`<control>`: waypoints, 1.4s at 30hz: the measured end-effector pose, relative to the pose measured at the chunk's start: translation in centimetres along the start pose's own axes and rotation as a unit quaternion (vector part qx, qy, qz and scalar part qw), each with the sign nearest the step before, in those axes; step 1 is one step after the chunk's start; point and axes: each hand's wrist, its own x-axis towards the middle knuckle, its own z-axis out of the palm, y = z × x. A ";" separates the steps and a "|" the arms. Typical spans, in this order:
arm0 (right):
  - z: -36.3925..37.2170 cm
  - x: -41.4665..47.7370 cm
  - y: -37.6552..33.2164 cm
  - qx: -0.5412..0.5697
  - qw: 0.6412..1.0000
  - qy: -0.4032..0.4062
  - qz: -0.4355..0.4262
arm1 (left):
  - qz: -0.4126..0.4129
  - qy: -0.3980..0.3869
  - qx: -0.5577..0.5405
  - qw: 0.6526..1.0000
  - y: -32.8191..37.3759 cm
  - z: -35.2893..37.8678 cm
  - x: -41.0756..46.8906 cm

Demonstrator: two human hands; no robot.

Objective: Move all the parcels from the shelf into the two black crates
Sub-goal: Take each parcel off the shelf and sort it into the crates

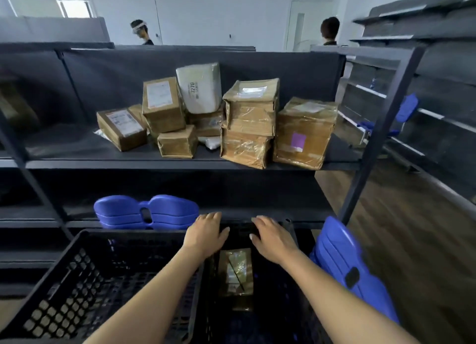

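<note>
Head view, facing a dark shelf [64,148]. Parcels sit bunched on its middle-to-right part: a flat labelled box [121,128] at the left, an upright labelled box [162,104] leaning in beside it, a white bag [199,87] marked 3270 propped at the back, and a small taped box [177,141] in front. Right of these, two taped boxes [248,127] are stacked one on the other. Just beside them stands a larger box with a purple sticker [304,132], which overhangs the front edge slightly. A small white packet [211,141] lies between the small taped box and the stack. Below, two black crates stand side by side: the left crate [77,279] and the right crate [240,231]. One brown parcel [235,274] lies flat on the floor of the right crate, label up. Left hand [206,236] is palm down above the wall between the crates, with a slack grip, fingers extended and holding nothing. Right hand [270,240] is palm down over the far end of the right crate, with the same slack grip and nothing held. Cannot tell whether either hand touches a crate rim. A stack of blue plastic pieces [145,211] rests on the lower shelf behind the left crate, and a second blue stack [345,264] leans at the right crate's outer side. Two people [141,32] stand beyond the shelf, near the white wall.
</note>
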 end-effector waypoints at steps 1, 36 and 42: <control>-1.4 0.5 -0.3 0.003 1.000 0.010 0.005 | 0.003 0.013 -0.003 1.000 0.0 -1.6 0.5; -26.1 22.5 0.5 0.107 0.964 0.187 0.156 | -0.029 0.139 -0.167 0.976 2.7 -20.4 26.9; -25.9 23.2 0.4 0.188 0.951 0.151 0.192 | -0.048 0.041 -0.240 0.969 2.1 -19.5 29.4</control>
